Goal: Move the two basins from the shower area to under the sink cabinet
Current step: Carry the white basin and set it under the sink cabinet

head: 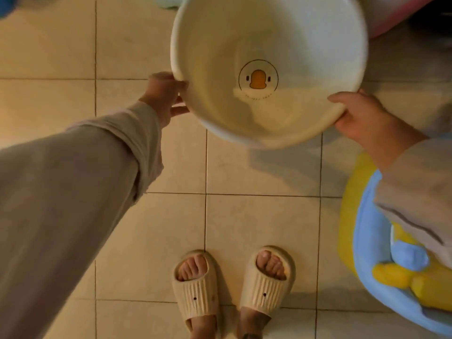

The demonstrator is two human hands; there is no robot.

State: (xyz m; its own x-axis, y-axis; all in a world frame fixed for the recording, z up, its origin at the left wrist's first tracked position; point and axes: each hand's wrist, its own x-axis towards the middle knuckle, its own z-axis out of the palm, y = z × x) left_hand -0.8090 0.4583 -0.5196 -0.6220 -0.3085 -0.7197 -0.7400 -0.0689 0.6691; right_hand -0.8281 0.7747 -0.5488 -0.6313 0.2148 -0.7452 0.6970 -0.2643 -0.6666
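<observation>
Basin point(269, 45), white and round with a small orange duck face point(258, 79) printed on its inside bottom, was held up in the air above the tiled floor point(73, 45), its open side turned toward the camera and its far rim running out of the top of the view. Both hands had it by the rim. The left hand point(164, 94) was closed on the left edge, thumb over the lip and fingers curled beneath. The right hand point(364, 118) was closed on the lower right edge, thumb lying along the inside of the lip and the rest of the hand under it. Pale long sleeves point(73, 179) covered both arms to the wrists.

Below the basin, two feet in cream ribbed slippers point(195, 289) stood side by side on the tiles, toes pointing up the frame. At the right edge sat a blue and yellow plastic item point(362, 253), partly hidden by the right sleeve; its shape was hard to make out, though it may have been a child's seat. At the top right corner a pink object point(401, 18) showed behind the basin, and at the top edge, left of the basin, a sliver of pale blue-green plastic point(166, 1) was visible, too cropped to identify. The basin's shadow fell on the floor just under its lower rim.
</observation>
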